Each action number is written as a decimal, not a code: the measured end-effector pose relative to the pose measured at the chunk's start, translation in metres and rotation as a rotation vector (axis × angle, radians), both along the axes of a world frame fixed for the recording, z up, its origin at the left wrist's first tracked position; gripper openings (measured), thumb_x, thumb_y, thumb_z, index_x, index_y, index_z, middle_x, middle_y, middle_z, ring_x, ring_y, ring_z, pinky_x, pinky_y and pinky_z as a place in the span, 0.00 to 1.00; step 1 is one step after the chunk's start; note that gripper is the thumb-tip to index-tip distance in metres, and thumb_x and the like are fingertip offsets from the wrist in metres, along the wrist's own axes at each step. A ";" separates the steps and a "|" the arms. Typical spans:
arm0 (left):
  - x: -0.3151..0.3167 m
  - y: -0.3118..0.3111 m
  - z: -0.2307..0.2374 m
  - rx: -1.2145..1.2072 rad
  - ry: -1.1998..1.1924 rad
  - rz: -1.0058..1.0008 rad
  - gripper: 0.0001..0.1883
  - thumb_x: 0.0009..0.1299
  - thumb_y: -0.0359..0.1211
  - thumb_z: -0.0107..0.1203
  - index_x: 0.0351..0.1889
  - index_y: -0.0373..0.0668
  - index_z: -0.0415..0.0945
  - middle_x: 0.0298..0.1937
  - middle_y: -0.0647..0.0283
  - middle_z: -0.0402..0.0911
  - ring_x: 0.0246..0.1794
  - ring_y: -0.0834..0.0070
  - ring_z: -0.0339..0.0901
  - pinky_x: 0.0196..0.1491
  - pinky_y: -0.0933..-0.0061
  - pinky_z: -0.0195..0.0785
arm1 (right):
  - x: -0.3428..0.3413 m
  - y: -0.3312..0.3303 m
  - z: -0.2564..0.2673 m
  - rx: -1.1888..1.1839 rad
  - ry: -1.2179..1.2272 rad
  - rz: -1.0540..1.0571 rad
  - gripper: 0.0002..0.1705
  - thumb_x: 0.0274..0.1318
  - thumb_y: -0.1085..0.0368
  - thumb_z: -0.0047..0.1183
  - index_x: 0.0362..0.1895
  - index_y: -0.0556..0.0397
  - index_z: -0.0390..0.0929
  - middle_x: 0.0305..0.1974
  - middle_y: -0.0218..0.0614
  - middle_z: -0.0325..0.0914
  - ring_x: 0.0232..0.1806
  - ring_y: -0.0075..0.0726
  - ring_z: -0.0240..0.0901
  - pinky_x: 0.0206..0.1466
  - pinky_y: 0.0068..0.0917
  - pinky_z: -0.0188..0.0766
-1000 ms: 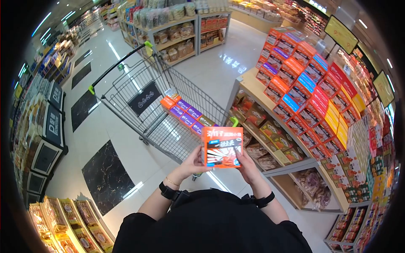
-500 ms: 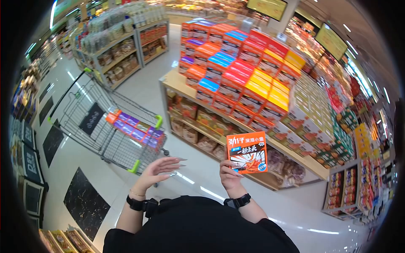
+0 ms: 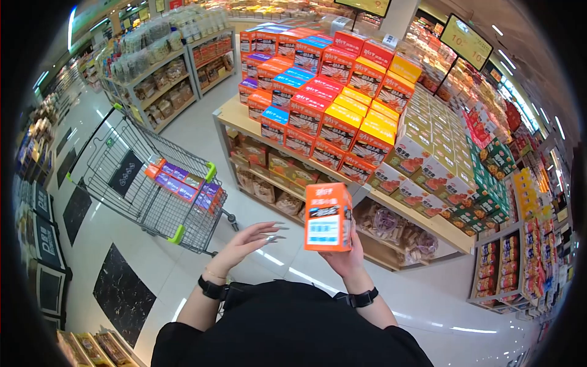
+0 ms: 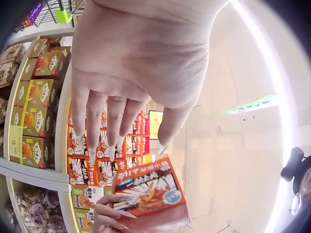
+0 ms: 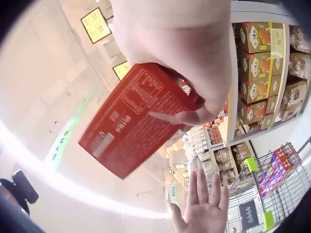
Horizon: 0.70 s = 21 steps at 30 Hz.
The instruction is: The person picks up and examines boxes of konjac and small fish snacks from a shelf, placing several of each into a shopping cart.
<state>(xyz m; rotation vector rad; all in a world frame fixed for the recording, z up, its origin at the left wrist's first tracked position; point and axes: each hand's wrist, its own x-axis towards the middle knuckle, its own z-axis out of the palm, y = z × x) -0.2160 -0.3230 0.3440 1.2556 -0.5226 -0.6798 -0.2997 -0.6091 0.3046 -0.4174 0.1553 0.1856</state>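
Observation:
An orange-red snack box [image 3: 328,217] is upright in the right hand [image 3: 347,255], its narrow side with a white label facing the head camera. The right wrist view shows the right hand [image 5: 187,68] gripping the box [image 5: 136,116], thumb across its red printed face. In the left wrist view, fingers curl round the lower left of the box [image 4: 148,189]. Level with the box, to its left, the left hand [image 3: 247,241] is held in the air with fingers extended, touching nothing. Its palm fills the upper left wrist view, the left hand [image 4: 141,68] having straight, slightly parted fingers.
A shopping cart [image 3: 160,189] at the left holds purple and orange boxes [image 3: 183,181]. Ahead stands a wooden display shelf [image 3: 293,160] stacked with orange boxes [image 3: 304,116], with green boxes [image 3: 431,144] at its right. Another shelf unit [image 3: 162,82] is at the back left.
The left hand has let go of the box and moved left. The right hand has turned the box from its front to a narrow side. The view has swung right, towards the display.

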 end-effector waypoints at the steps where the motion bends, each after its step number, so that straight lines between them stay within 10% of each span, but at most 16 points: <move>1: 0.001 -0.005 -0.003 -0.019 0.033 -0.037 0.30 0.75 0.36 0.49 0.73 0.39 0.55 0.69 0.54 0.65 0.67 0.66 0.68 0.66 0.67 0.61 | -0.003 0.009 0.016 -0.101 -0.017 -0.079 0.32 0.70 0.42 0.33 0.70 0.44 0.59 0.65 0.35 0.66 0.62 0.37 0.66 0.63 0.40 0.60; 10: 0.007 -0.018 -0.026 0.065 0.082 -0.059 0.41 0.71 0.34 0.57 0.76 0.39 0.43 0.71 0.54 0.59 0.66 0.68 0.67 0.63 0.66 0.65 | -0.003 0.026 0.016 -0.687 -0.066 -0.117 0.42 0.61 0.67 0.55 0.74 0.55 0.48 0.66 0.39 0.62 0.68 0.33 0.58 0.69 0.37 0.58; 14: 0.011 -0.010 -0.024 0.078 0.074 0.008 0.46 0.62 0.31 0.68 0.74 0.41 0.50 0.69 0.57 0.62 0.67 0.69 0.65 0.61 0.62 0.68 | 0.006 0.036 0.010 -0.862 -0.121 -0.012 0.53 0.44 0.72 0.70 0.73 0.53 0.52 0.62 0.38 0.65 0.69 0.36 0.58 0.64 0.42 0.69; 21: 0.035 0.032 -0.024 0.128 -0.394 0.199 0.40 0.53 0.30 0.73 0.64 0.49 0.65 0.67 0.60 0.66 0.74 0.63 0.56 0.64 0.63 0.65 | 0.040 0.081 0.012 -1.222 -0.411 -0.157 0.44 0.41 0.77 0.69 0.64 0.48 0.64 0.67 0.44 0.60 0.76 0.48 0.47 0.74 0.42 0.55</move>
